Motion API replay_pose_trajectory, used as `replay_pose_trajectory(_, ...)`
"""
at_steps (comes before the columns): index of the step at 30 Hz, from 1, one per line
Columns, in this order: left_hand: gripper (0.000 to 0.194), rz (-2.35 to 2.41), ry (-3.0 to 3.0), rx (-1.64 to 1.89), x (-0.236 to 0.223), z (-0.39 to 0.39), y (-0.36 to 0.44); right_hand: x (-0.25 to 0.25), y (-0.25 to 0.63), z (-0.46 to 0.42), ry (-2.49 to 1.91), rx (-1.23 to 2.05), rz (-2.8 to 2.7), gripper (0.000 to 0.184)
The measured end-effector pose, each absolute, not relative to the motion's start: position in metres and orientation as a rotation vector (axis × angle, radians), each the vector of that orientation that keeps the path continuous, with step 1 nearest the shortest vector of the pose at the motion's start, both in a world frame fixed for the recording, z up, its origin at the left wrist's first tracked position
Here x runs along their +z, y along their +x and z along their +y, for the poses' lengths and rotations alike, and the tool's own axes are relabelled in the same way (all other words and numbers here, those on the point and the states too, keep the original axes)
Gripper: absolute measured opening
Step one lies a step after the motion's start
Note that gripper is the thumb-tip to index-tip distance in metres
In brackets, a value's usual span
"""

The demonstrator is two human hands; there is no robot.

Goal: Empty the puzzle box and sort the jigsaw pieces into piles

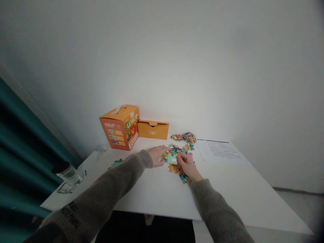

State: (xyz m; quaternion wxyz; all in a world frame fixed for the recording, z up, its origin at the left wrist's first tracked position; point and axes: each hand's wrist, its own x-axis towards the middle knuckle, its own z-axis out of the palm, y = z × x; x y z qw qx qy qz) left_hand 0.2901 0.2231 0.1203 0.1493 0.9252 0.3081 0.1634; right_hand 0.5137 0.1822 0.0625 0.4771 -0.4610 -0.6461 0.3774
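A heap of colourful jigsaw puzzle pieces (174, 168) lies between my hands on the white table. My left hand (157, 155) reaches in at the heap's left edge, fingers stretched out and touching pieces there. From the right comes my right hand (187, 165), its thumb and forefinger pinched on the edge of a pale green puzzle piece (172, 159). Part of the heap is hidden under my right hand and wrist. More pieces (116, 163), greenish, show beyond my left sleeve, which partly covers them.
An orange puzzle box (121, 128) and a lower orange carton (153, 130) stand against the wall. Behind the heap sits another pile of pieces (189, 137). A printed sheet (220, 152) lies to the right. A glass jar (68, 173) and glasses (64, 189) are at the left.
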Motion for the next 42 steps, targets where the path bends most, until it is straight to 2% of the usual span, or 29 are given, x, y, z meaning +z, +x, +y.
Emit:
replay_pose_trajectory(2,0.078,0.858,2.834,0.431,0.125,0.216,0.293,0.061,0.514,0.183,-1.128,0.921,-1.580,0.041)
replay_pose_trajectory(4,0.083,0.867,2.931,0.359,0.128,0.211,0.298,0.062,0.513,0.182,-1.122,0.920,-1.584,0.042)
replay_pose_trajectory(13,0.050,0.855,3.043,0.267,0.137,0.214,0.302,0.074,0.510,0.175,-1.082,1.075,-1.449,0.042)
replay_pose_trajectory(15,0.051,0.871,3.033,0.265,0.140,0.212,0.298,0.074,0.510,0.174,-1.081,1.077,-1.415,0.042)
replay_pose_trajectory(19,0.067,0.903,3.040,0.358,0.140,0.207,0.297,0.074,0.509,0.175,-1.105,1.021,-1.395,0.043)
replay_pose_trajectory(24,0.051,0.957,3.057,0.392,0.136,0.209,0.296,0.077,0.507,0.172,-1.034,1.136,-1.370,0.040)
replay_pose_trajectory(28,0.050,1.174,2.918,0.266,0.143,0.229,0.261,0.077,0.508,0.172,-1.027,1.118,-1.381,0.035)
replay_pose_trajectory(36,0.049,1.543,2.458,-0.266,0.144,0.262,0.161,0.067,0.513,0.180,-1.080,1.064,-1.457,0.029)
replay_pose_trajectory(42,0.048,1.600,2.364,-0.298,0.119,0.269,0.145,0.078,0.521,0.178,-1.136,0.962,-1.335,0.030)
